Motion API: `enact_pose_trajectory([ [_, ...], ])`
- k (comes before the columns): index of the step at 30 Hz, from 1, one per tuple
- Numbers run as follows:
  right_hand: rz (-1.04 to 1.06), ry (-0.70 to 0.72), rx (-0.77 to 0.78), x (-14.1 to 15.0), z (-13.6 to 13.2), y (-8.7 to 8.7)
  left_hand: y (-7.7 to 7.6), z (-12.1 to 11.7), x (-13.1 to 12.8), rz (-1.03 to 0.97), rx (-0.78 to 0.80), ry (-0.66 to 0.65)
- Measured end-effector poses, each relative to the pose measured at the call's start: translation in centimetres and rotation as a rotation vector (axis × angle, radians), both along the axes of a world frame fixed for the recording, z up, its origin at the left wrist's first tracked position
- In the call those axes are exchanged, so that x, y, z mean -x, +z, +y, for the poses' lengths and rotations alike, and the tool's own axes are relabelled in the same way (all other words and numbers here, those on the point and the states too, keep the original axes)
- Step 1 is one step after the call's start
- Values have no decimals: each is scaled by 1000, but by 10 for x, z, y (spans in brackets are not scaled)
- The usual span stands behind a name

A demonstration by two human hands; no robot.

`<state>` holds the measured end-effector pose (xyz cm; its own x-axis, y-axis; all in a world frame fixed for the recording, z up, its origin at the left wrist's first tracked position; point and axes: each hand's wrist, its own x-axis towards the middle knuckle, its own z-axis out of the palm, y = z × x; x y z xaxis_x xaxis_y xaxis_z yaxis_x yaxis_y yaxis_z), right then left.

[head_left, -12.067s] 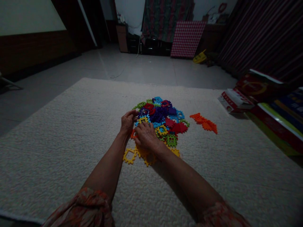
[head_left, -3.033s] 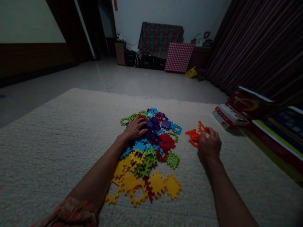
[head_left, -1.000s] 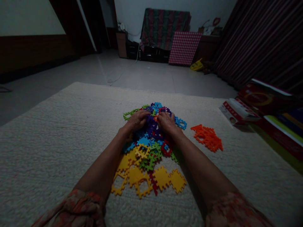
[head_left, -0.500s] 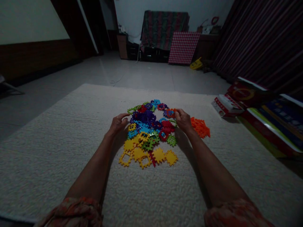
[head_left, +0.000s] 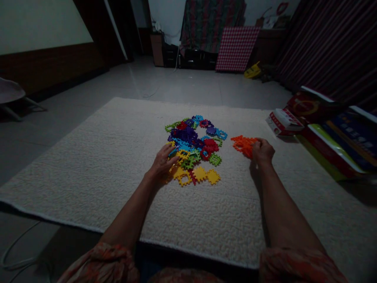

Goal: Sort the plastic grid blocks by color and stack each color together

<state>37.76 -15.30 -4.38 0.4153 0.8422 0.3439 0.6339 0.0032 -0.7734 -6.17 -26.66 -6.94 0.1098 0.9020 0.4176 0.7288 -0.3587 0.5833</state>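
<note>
A mixed pile of toothed plastic building pieces lies on a pale quilted mat (head_left: 188,220). Purple pieces (head_left: 185,135) are at the pile's back and middle, red pieces (head_left: 211,146) to the right, yellow pieces (head_left: 200,173) along the front. My left hand (head_left: 163,160) is over the front left of the pile, fingers apart, touching or just above the yellow pieces there. My right hand (head_left: 264,151) is at the right end of a separate heap of orange pieces (head_left: 243,144), its fingers closed on an orange piece. The fingertips partly hide that piece.
At the right stand a small red and white box (head_left: 285,122) and larger printed boxes (head_left: 350,145). A checked cloth (head_left: 237,49) hangs over furniture at the back, with a yellow object (head_left: 252,70) on the floor beside it.
My right hand has carried an orange piece from the mixed pile rightward to the orange heap. My left hand has moved from the pile's back left to its front left. The view has shifted.
</note>
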Motion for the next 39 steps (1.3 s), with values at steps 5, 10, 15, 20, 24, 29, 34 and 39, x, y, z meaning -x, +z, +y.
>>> enact_pose_trajectory([
  [5,-150,-33,-314,15,-17,-6,11,-22,-25,290,28,-39],
  [10,-170,261,-373,84,-47,-22,19,-17,-46,442,94,-88],
  [15,-106,431,-308,120,-63,-43,7,12,-38,329,17,-36],
  [20,-81,497,-279,116,-64,-46,-5,29,-31,194,-98,20],
  [24,-80,550,-348,122,-69,-39,-7,34,-33,132,-127,72],
  [29,-124,669,-271,137,-76,-33,-1,35,-34,89,-101,85],
  [34,-224,814,-119,144,-82,-28,9,29,-32,14,-116,133],
  [39,-191,1035,-114,152,-94,-16,10,33,-19,-127,-130,366],
])
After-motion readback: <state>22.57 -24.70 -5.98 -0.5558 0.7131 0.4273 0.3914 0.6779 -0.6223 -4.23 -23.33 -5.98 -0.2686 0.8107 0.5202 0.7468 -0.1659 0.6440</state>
